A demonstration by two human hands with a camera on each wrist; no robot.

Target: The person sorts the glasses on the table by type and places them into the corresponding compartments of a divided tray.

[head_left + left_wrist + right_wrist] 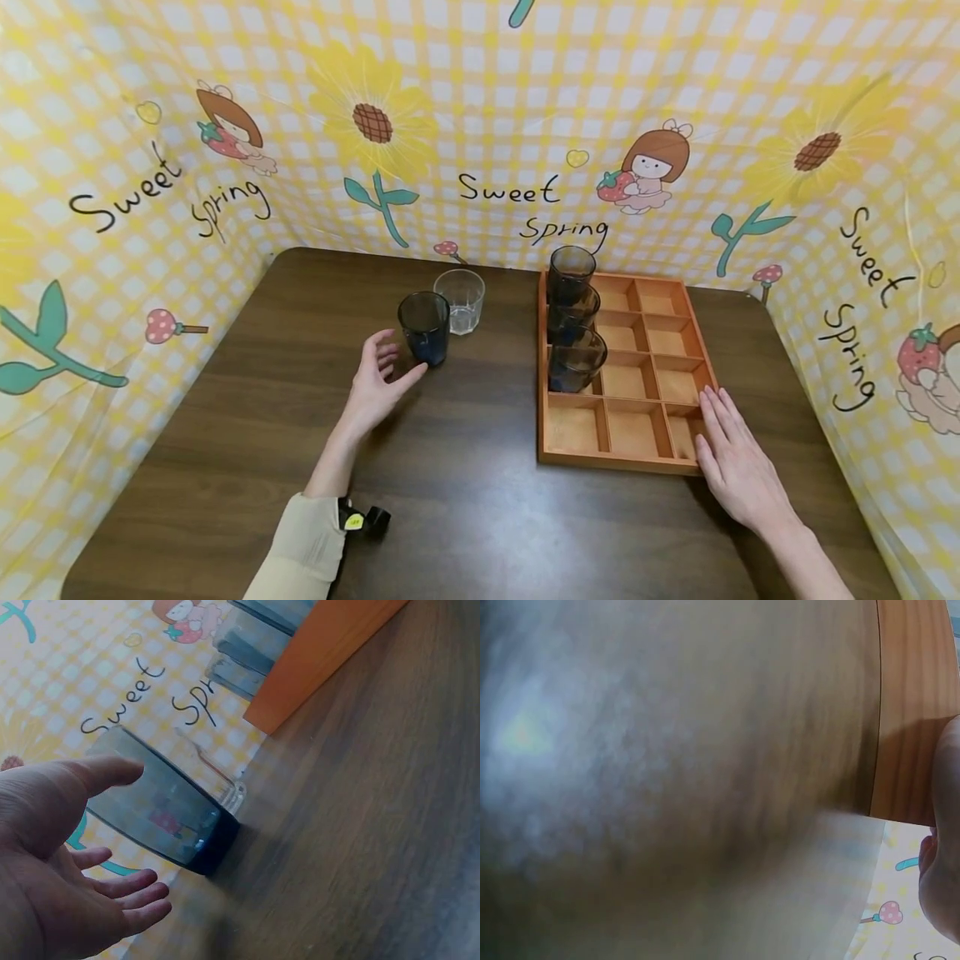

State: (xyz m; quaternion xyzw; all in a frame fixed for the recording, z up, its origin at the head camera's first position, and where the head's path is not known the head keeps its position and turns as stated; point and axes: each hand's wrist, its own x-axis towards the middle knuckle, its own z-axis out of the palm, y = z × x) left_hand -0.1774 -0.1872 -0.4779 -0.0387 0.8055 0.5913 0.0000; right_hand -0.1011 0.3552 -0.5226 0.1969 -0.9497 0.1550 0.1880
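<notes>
Dark glass, the cup (425, 328) stands left of the tray (600, 461); your left hand (377, 386) curves loosely beside the cup, gripping nothing, while your right hand (740, 467) lies fingers straight along the tray's right edge.

Smooth glass tumbler (424, 329), matt wooden tray (615, 462)

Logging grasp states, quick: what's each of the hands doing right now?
Left hand: open beside the nearest dark glass, not gripping it.
Right hand: open, resting against the wooden tray.
</notes>
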